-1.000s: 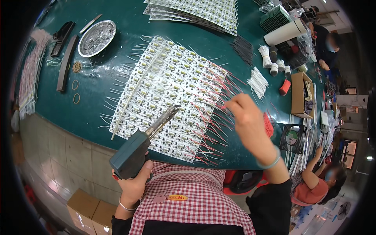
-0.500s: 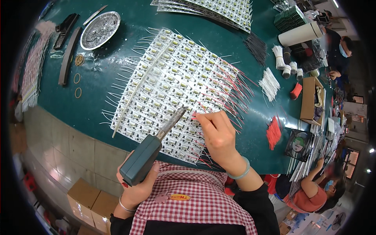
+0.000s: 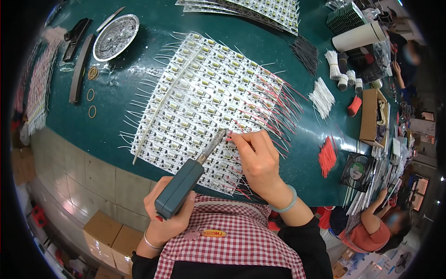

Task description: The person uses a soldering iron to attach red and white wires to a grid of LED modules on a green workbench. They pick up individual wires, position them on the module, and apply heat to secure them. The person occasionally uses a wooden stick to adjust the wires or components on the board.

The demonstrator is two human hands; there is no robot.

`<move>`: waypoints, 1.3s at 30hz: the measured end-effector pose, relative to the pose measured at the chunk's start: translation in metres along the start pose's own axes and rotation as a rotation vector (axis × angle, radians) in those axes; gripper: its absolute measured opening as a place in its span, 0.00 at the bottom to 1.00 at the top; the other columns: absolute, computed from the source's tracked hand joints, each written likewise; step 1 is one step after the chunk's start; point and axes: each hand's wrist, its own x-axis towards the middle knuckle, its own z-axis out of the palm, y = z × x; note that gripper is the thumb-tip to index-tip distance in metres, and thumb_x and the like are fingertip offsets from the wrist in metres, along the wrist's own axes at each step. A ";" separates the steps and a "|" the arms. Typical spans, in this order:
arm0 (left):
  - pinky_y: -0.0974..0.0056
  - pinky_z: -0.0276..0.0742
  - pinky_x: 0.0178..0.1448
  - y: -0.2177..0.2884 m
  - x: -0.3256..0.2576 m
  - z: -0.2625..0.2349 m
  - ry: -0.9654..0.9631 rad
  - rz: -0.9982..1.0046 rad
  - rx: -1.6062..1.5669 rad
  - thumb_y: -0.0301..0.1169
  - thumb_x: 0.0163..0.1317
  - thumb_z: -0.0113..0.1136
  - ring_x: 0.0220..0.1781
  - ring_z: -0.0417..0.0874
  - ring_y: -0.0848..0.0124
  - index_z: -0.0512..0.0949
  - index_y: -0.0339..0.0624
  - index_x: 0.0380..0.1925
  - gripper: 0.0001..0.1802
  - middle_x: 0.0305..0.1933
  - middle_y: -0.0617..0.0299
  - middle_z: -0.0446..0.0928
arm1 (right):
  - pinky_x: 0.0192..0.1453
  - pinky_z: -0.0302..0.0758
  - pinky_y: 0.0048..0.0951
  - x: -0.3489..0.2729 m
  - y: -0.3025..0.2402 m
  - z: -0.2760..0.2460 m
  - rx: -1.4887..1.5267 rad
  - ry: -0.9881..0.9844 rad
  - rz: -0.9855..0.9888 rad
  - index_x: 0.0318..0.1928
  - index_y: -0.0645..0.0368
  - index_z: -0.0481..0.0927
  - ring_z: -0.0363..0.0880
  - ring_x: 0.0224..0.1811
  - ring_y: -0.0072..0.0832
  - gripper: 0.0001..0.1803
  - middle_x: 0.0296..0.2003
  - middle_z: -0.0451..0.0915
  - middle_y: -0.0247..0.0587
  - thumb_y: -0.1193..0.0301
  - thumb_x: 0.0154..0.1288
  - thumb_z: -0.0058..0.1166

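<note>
My left hand (image 3: 166, 229) is wrapped round the dark green body of a soldering gun (image 3: 180, 188). Its grey, worn tip slants up and right to the panel of white circuit boards (image 3: 195, 100). Close beside that tip, my right hand (image 3: 260, 160) pinches a short red wire (image 3: 229, 136) against the panel; its far end is hidden by the fingers. Red wires (image 3: 284, 104) stick out along the panel's right side, white ones (image 3: 139, 103) along its left. A thin pale strip (image 3: 168, 98) lies across the boards.
Loose red (image 3: 327, 156), white (image 3: 321, 98) and black wires (image 3: 305, 53) lie right of the panel. A foil dish (image 3: 134, 29) and rubber bands (image 3: 92, 111) sit at left. More boards (image 3: 272, 16) are stacked behind. Two people (image 3: 371, 232) (image 3: 409, 58) work at right.
The soldering gun has moved right and slightly up in my left hand, bringing its tip closer to the right fingers. My right hand stays nearly in place, still pinching the red wire.
</note>
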 end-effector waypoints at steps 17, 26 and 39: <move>0.65 0.76 0.34 0.000 -0.002 -0.005 -0.019 0.032 0.049 0.17 0.51 0.68 0.29 0.81 0.66 0.81 0.29 0.34 0.10 0.33 0.53 0.80 | 0.31 0.74 0.30 0.000 0.001 0.001 -0.005 -0.004 0.001 0.43 0.66 0.82 0.75 0.35 0.34 0.16 0.34 0.76 0.39 0.82 0.50 0.60; 0.64 0.79 0.38 0.000 -0.003 -0.007 -0.019 0.061 0.073 0.16 0.51 0.67 0.34 0.84 0.61 0.82 0.27 0.36 0.11 0.38 0.49 0.82 | 0.31 0.74 0.31 0.000 0.001 0.001 0.000 -0.004 0.010 0.43 0.66 0.82 0.75 0.35 0.34 0.16 0.34 0.75 0.39 0.82 0.50 0.61; 0.63 0.80 0.40 -0.002 -0.009 -0.012 0.003 0.081 0.071 0.17 0.50 0.67 0.35 0.85 0.60 0.82 0.28 0.37 0.12 0.38 0.49 0.82 | 0.32 0.72 0.30 -0.004 -0.008 -0.003 0.017 0.042 -0.020 0.42 0.66 0.83 0.73 0.33 0.32 0.16 0.31 0.76 0.37 0.79 0.49 0.61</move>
